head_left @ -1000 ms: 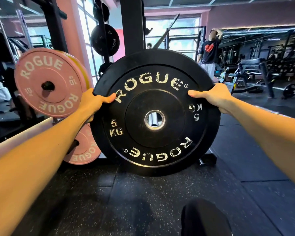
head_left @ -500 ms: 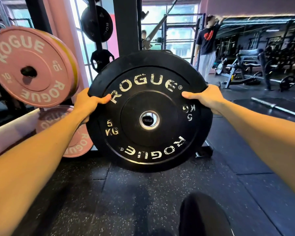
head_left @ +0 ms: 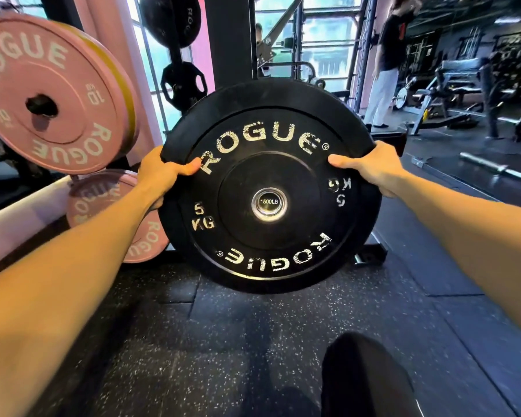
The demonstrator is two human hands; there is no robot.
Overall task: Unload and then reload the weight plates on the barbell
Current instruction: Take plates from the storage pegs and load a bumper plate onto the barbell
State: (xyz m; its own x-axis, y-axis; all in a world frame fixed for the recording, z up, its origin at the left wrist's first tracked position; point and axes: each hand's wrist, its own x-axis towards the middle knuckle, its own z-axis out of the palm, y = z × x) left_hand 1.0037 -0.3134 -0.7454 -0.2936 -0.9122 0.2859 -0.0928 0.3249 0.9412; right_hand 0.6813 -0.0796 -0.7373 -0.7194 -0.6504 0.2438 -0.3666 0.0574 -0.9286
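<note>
Black plate (head_left: 268,236) white-lettered; pink plates (head_left: 51,94); speckled floor (head_left: 223,341).

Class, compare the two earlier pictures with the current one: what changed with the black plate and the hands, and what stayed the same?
The black 5 kg plate now has the bar end marked 1500LB filling its centre hole; a second ago the hole was open. The left hand and right hand keep the same grip on its upper rim. The pink plates remain on their pegs.

Plate (head_left: 269,188) between hands (head_left: 163,176), facing camera
</note>
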